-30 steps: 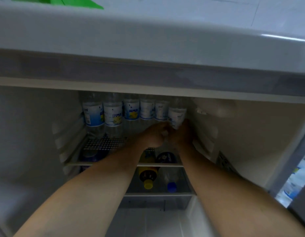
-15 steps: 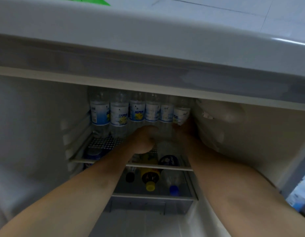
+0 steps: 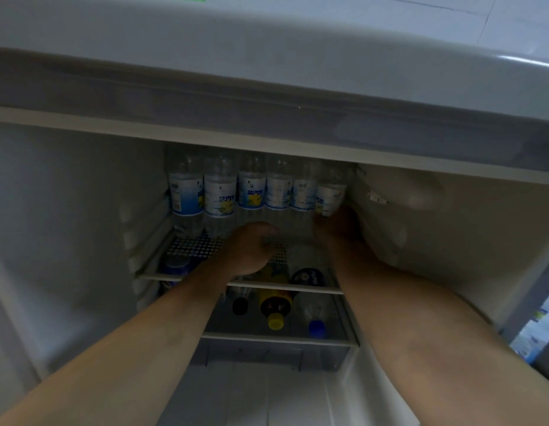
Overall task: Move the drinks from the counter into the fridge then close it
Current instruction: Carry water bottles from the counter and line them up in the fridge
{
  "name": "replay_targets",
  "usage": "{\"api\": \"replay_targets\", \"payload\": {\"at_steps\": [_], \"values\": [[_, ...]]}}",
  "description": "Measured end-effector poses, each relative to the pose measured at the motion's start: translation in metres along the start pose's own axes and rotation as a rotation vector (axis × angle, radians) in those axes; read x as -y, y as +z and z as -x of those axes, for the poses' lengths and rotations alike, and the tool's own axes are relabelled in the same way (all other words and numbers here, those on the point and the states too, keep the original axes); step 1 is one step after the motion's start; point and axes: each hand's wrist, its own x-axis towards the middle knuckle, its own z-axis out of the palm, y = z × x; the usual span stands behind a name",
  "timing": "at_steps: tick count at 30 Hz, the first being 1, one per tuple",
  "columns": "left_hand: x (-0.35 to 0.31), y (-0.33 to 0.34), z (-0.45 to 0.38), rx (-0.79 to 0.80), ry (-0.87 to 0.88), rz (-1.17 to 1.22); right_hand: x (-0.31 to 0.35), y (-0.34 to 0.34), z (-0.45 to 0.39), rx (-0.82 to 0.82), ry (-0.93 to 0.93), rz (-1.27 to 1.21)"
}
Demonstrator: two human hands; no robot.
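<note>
Inside the open fridge (image 3: pixel 67 241), several clear drink bottles with blue-and-white labels stand in a row at the back of the perforated upper shelf (image 3: pixel 193 245). My right hand (image 3: pixel 339 224) is wrapped around the lower part of the rightmost bottle (image 3: pixel 330 196), hard against the fridge's right inner wall. My left hand (image 3: pixel 251 249) rests over the shelf in front of the row, fingers curled in, with nothing visible in it. The bottles' caps are hidden behind the fridge's top edge.
On the lower shelf (image 3: pixel 279 339) lie a yellow-capped bottle (image 3: pixel 274 309), a black-capped bottle (image 3: pixel 240 305) and a blue-capped bottle (image 3: pixel 316 327). A blue can (image 3: pixel 174 267) sits at the left. The open door's edge (image 3: pixel 537 327) stands at the right.
Both hands were together on the rightmost bottle a second ago. My left hand has since come off it and drawn back to the left, while my right hand pushed the bottle deeper into the row.
</note>
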Motion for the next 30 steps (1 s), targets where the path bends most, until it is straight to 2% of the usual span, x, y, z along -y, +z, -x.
{"api": "replay_targets", "payload": {"at_steps": [10, 17, 22, 30], "values": [[-0.005, -0.005, 0.046, -0.39, 0.042, 0.218, -0.002, -0.017, 0.047, 0.038, -0.083, 0.083], [-0.01, 0.0, 0.056, -0.316, 0.047, 0.235, 0.003, -0.014, 0.063, 0.331, -0.094, 0.276], [-0.011, -0.005, 0.052, -0.338, 0.085, 0.226, 0.008, -0.011, 0.05, 0.37, 0.016, 0.352], [-0.001, -0.009, 0.042, -0.399, 0.081, 0.187, 0.01, 0.001, 0.026, 0.333, 0.046, 0.399]]}}
